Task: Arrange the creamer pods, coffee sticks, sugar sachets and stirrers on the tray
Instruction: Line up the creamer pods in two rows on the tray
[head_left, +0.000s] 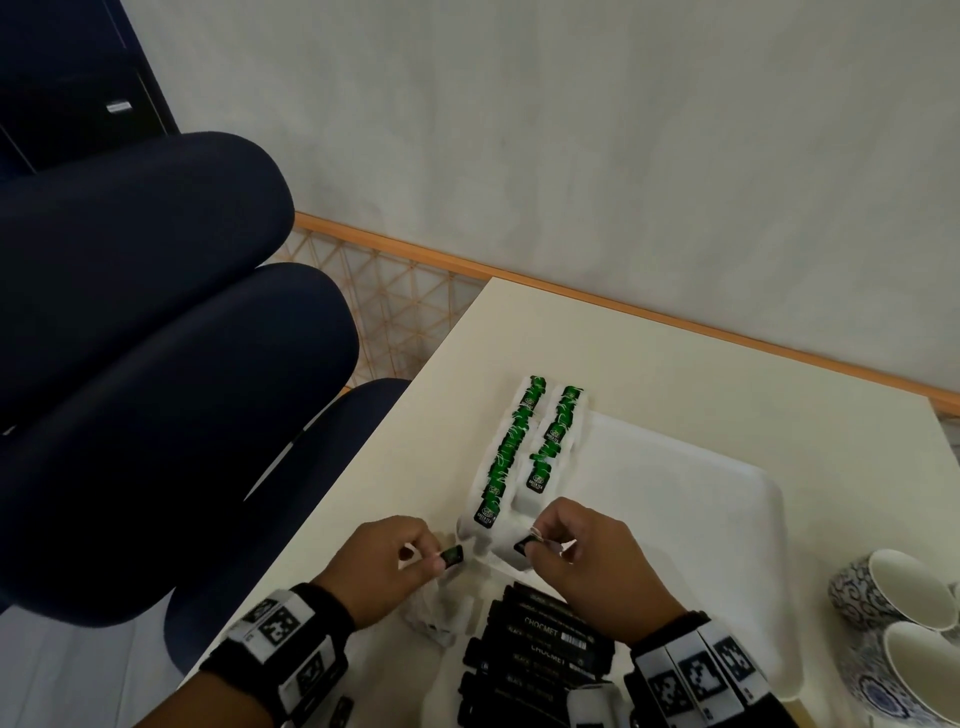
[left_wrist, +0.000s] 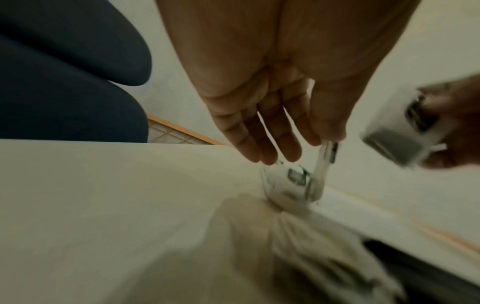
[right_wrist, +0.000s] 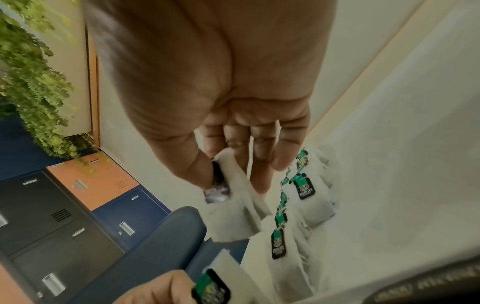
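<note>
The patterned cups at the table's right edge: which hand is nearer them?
Right. The right hand holds a tea bag over the tray, toward the patterned cups; the left hand is farther, off the tray's left side.

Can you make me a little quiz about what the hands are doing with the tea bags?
1. True or false: the left hand is holding nothing.
2. What word pair is printed on the tags of the green tea bags lined up on the tray?
3. The black sticks lie: A) on the chair, B) on the tray near the person, C) inside the cups.

Key: 1. False, it pinches a tea bag tag, as the right hand does too. 2. Green tea. 3. B.
</note>
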